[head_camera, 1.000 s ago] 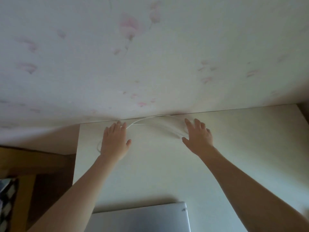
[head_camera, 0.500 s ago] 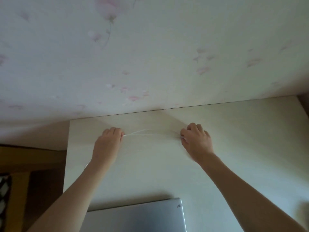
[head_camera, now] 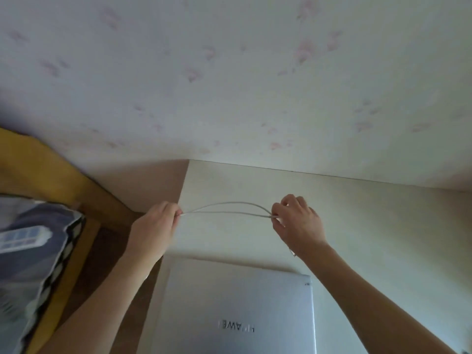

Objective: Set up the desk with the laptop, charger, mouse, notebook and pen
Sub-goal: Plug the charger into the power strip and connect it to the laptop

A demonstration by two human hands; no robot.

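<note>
While the closed laptop (head_camera: 237, 307) already lay on the surface (head_camera: 370, 226), the left hand (head_camera: 155, 226) and right hand (head_camera: 298, 223) each pinched the charger cable (head_camera: 224, 208); mouse, notebook and pen were unseen.

Dim, soft, even light with a greenish cast. Faint shadow lies under the right hand (head_camera: 298, 223). Edges bend; left periphery blurs.
</note>
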